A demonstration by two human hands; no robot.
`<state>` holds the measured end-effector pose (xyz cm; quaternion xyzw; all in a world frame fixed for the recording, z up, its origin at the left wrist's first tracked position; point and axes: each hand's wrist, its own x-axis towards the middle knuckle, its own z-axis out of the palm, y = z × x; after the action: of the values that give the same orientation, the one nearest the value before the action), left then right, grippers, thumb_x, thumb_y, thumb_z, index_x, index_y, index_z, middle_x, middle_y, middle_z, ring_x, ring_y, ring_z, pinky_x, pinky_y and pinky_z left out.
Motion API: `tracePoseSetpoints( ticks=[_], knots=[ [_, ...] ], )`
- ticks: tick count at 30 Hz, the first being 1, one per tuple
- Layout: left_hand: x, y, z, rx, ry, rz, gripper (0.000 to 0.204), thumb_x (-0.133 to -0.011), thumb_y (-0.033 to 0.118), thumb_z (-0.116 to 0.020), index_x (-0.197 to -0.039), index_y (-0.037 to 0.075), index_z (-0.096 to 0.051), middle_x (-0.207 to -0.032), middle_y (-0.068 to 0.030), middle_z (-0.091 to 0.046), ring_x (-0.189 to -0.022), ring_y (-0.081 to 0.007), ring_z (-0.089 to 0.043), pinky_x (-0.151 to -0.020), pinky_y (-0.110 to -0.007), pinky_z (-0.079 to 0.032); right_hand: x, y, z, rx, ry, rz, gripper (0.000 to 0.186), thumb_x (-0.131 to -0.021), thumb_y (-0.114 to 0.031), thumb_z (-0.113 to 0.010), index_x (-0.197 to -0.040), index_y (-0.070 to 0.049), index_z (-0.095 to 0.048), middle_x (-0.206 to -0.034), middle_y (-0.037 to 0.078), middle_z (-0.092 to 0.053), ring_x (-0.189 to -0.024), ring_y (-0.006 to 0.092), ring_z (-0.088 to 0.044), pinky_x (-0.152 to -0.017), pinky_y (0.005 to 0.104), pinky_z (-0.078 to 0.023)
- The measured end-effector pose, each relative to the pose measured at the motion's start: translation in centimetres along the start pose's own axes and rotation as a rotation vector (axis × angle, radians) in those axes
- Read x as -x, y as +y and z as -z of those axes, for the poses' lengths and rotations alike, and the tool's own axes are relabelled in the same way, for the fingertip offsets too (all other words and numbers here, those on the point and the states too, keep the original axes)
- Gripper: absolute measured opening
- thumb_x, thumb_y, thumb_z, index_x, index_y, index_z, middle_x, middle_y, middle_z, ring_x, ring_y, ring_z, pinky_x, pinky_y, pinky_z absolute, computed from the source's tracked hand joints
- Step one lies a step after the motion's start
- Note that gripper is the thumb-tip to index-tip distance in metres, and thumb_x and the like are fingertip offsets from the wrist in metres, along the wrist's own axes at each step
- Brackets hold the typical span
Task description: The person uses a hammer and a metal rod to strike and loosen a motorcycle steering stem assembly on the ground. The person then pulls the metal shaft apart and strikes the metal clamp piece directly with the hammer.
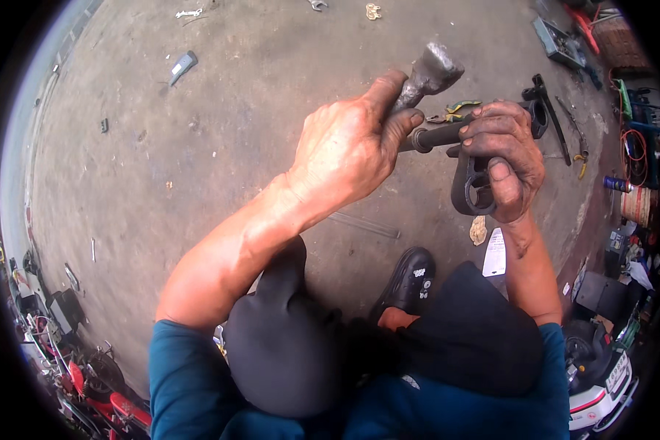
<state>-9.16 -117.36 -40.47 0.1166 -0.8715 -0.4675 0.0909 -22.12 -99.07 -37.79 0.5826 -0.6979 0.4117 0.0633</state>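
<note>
My left hand (pixel 348 145) is gripping a hammer (pixel 434 71) beside the metal part (pixel 462 180) my right hand (pixel 507 158) is clasping; likely I'm striking, next needing aim.

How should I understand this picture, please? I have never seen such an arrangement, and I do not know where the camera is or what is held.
There is no machine here, only a person working with bare hands. The wide camera sits on the person's head and looks down, so straight edges bend near the rim; left in the picture is the person's left.

The left grip, simply a hand, is closed around a hammer-like metal tool, whose lower end is hidden. The right grip holds a dark metal part with round openings; a dark rod runs from there toward the left hand.

On the floor lie pliers with yellow-green handles and a grey device.
</note>
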Motion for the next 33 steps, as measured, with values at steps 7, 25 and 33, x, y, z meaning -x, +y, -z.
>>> tracePoseSetpoints(
  ticks=[7, 25, 33],
  knots=[
    [-0.7, 1.6, 0.3, -0.158, -0.226, 0.11, 0.035, -0.092, 0.031, -0.058, -0.117, 0.007, -0.055, -0.083, -0.0214, -0.066, -0.081, -0.043, -0.062, -0.068, -0.049, -0.049, 0.8, -0.2, 0.2, -0.028, 0.017, -0.018, 0.031, -0.078, -0.032, -0.052, -0.075, -0.005, -0.066, -0.078, 0.007, -0.066, -0.089, 0.0275, -0.059, -0.089, 0.0388, -0.039],
    [0.2, -3.7, 1.0, -0.052, -0.041, 0.339, 0.047, -0.093, 0.032, -0.056, -0.128, 0.001, -0.051, -0.101, -0.0245, -0.065, -0.1, -0.0366, -0.063, -0.086, -0.042, -0.046, -2.6, 1.4, 2.7, 0.168, -0.339, -0.374, 0.085, -0.088, -0.074, -0.03, -0.125, -0.001, -0.054, -0.128, 0.018, -0.053, -0.12, 0.037, -0.05, -0.096, 0.0429, -0.04],
    [2.5, -4.6, -0.6, -0.017, -0.093, 0.256, 0.041, -0.093, 0.029, -0.057, -0.126, 0.006, -0.05, -0.087, -0.0215, -0.067, -0.086, -0.043, -0.064, -0.074, -0.049, -0.047, -6.3, 3.5, 4.7, 0.245, -0.64, -0.61, 0.086, -0.083, -0.067, -0.056, -0.131, 0.004, -0.046, -0.097, 0.017, -0.063, -0.086, 0.0272, -0.062, -0.078, 0.0355, -0.05]
  ],
)
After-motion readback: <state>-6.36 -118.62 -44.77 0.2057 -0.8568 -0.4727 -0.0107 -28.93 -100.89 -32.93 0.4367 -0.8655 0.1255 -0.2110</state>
